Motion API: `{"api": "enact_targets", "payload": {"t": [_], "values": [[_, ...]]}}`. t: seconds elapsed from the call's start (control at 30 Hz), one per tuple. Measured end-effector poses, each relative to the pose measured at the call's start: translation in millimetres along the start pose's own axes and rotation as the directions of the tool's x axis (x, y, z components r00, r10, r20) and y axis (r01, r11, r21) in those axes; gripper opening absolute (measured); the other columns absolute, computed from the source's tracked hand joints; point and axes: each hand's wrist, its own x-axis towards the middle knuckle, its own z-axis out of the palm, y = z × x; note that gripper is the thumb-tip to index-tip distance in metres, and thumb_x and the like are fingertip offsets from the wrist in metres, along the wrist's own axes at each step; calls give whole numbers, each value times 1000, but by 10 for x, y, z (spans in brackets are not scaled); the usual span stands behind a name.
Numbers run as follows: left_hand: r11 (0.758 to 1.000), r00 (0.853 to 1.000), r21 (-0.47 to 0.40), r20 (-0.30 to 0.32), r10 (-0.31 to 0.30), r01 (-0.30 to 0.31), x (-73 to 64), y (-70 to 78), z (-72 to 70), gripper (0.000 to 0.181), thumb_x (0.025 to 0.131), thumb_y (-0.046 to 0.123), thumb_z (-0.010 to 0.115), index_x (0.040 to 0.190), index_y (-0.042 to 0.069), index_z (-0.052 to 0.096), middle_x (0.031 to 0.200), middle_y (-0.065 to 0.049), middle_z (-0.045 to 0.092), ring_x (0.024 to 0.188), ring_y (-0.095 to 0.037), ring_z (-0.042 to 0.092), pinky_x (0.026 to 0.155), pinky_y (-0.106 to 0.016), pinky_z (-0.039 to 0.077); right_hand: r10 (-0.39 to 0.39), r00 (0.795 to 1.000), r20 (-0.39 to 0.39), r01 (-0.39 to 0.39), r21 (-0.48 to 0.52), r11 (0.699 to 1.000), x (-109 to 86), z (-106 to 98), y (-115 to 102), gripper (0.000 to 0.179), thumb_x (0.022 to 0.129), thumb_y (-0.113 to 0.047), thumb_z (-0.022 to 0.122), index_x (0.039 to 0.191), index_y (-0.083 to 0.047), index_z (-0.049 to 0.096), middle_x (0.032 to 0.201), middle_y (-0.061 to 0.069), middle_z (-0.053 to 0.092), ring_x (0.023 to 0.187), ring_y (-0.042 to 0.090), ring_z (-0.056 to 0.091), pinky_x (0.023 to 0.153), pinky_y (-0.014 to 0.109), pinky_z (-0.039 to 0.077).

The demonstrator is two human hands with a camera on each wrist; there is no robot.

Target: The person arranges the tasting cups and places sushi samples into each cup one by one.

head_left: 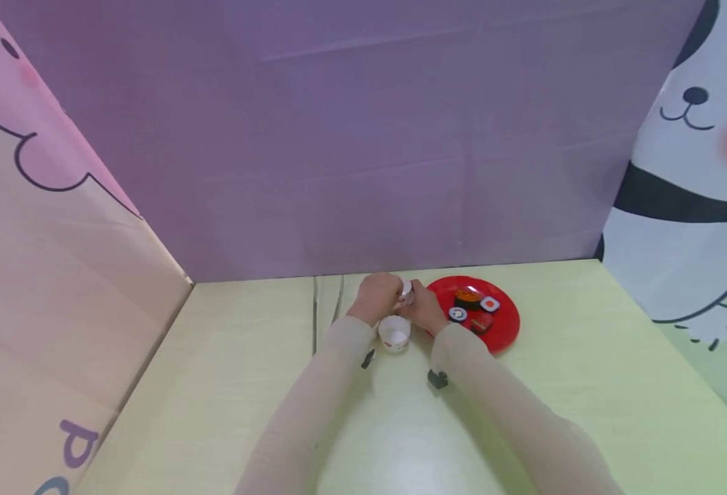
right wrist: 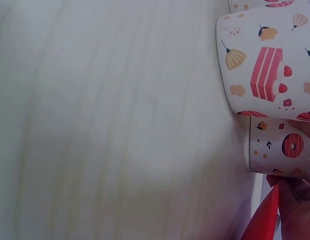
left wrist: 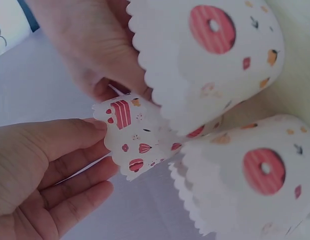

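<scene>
My left hand [head_left: 377,298] and right hand [head_left: 426,308] meet at the back of the table around a small white paper baking cup [head_left: 406,291]. In the left wrist view, the left thumb and fingers [left wrist: 70,175] pinch its scalloped rim. The right hand [left wrist: 105,45] grips its other side, its fingertips partly hidden. Printed cakes and flowers decorate the cup [left wrist: 140,135]. Just in front of the hands stands another paper baking cup [head_left: 394,334], upright with its mouth up. Two cup shapes fill the left wrist foreground; the head view shows only one there.
Right of my right hand lies a red plate [head_left: 504,330] bearing several sushi pieces [head_left: 468,298]. Its red edge [right wrist: 265,217] also shows near the right hand. A purple backdrop [head_left: 363,158] rises behind the table [head_left: 214,385], with printed side panels.
</scene>
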Motion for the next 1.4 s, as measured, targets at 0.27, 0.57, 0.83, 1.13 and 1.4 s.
{"api": "enact_targets", "payload": {"t": [0.27, 0.57, 0.83, 1.13, 1.4], "values": [[1000, 999, -4, 40, -30, 30, -44, -14, -162, 7, 83, 13, 70, 89, 14, 73, 83, 2, 70, 73, -16, 61, 63, -27, 51, 47, 999, 23, -48, 35, 998, -23, -7, -45, 62, 81, -23, 74, 129, -1, 41, 125, 19, 54, 109, 33, 51, 98, 46, 43], [1000, 1000, 17, -24, 3, -2, -122, -39, -248, 8, 86, 9, 66, 86, 13, 74, 80, 2, 69, 69, -14, 60, 62, -26, 50, 45, 999, 10, -46, 55, 997, -19, 7, -20, 61, 80, -25, 75, 128, -3, 43, 123, 16, 56, 107, 31, 52, 97, 45, 43], [998, 996, 42, -84, 38, -35, -215, -40, -283, 12, 85, 7, 65, 78, 12, 73, 73, 2, 68, 61, -12, 56, 56, -25, 48, 36, 999, 4, -36, 40, 999, 15, 27, 6, 64, 78, -26, 77, 127, -3, 45, 120, 16, 57, 104, 31, 53, 95, 44, 44], [999, 996, 31, -84, 30, -27, -361, -27, -377, 15, 83, 5, 65, 71, 12, 70, 68, 2, 66, 60, -13, 54, 54, -25, 47, 54, 998, 17, -54, 29, 998, 31, 45, 15, 59, 80, -21, 75, 126, -3, 43, 120, 16, 57, 103, 31, 53, 95, 43, 45], [998, 998, 46, -52, 41, -39, -549, 18, -445, 15, 84, 8, 65, 74, 14, 73, 70, 3, 67, 60, -12, 56, 54, -25, 47, 66, 998, 25, -67, 47, 997, 48, 52, 53, 53, 83, -15, 71, 127, -4, 44, 123, 15, 56, 106, 31, 52, 98, 45, 43]]}}
